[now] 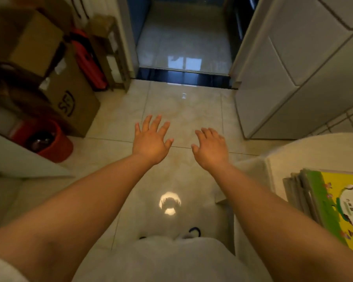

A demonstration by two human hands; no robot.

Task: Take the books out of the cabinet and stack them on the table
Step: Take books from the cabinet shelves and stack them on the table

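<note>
Both my arms stretch out in front of me over the tiled floor. My left hand (151, 139) has its fingers spread and holds nothing. My right hand (211, 146) is likewise flat with relaxed fingers and empty. A stack of books (326, 206) with a yellow and green cover on top lies on the white table (314, 151) at the lower right, apart from both hands. A white cabinet (289, 68) with closed panels stands at the right; no books inside it are visible.
Cardboard boxes (69, 92), a red case (88, 60) and an orange bucket (53, 143) crowd the left side. A white ledge (18, 159) juts in at the left. A doorway with a dark threshold (183, 76) lies straight ahead.
</note>
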